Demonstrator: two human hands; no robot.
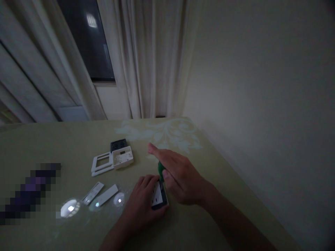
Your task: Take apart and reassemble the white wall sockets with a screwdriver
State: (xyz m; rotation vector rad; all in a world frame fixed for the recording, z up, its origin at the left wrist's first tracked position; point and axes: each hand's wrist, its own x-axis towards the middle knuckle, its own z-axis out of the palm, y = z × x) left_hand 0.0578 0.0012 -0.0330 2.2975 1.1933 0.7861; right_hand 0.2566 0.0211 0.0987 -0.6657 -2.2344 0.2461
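Observation:
My left hand grips a wall socket with a white face and dark edges, holding it down on the table. My right hand is closed around the green handle of a screwdriver, its index finger stretched out past the handle. The screwdriver points down at the dark edge of the socket near its far side. Its tip is too small to make out. Part of the socket lies hidden beneath my left fingers.
Farther back left are a white frame, a white box and a dark module. Two white strips lie left of my hands. A blurred dark object is at far left. The wall borders the table on the right.

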